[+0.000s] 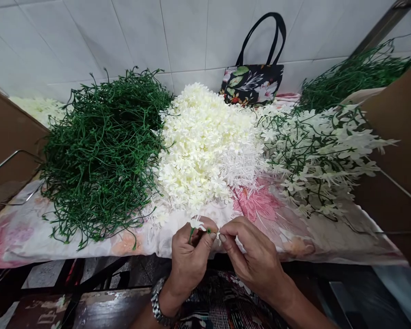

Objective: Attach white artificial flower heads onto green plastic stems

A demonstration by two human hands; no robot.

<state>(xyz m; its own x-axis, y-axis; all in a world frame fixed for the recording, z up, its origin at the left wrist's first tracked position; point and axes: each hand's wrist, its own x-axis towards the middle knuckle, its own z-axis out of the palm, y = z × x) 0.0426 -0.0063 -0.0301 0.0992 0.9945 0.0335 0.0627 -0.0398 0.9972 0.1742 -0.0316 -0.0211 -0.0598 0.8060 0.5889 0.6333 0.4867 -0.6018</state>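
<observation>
Down at the near edge, both hands meet just in front of the surface [37, 237]. Left hand [188, 256], watch [156, 304] on the wrist, has its grip pinched closed around a thin green stem [192, 234] with one small white flower [196, 224] sitting on top. Right hand [251, 256] comes in beside it, fingertips nipped together on what looks like a second tiny blossom, though it's too small to be sure. The two hands are all but touching at the thumbs.

That stem looks featherweight and bendy, plastic by the look of it, and the flower soft, likely to pop off if tugged. Best held low on the stem, between thumb and forefinger, and the bloom taken by its base, not the petals.

Just beyond, a floral cloth [260, 205] covers the surface. On it, from the left: a tangled heap of green stems [102, 151], a big mound of loose white flowers [205, 141] in the middle, and a pile of finished sprays [322, 155] on the right. Against the tiled wall [123, 32] at the back stands a dark flowered bag [253, 82].
</observation>
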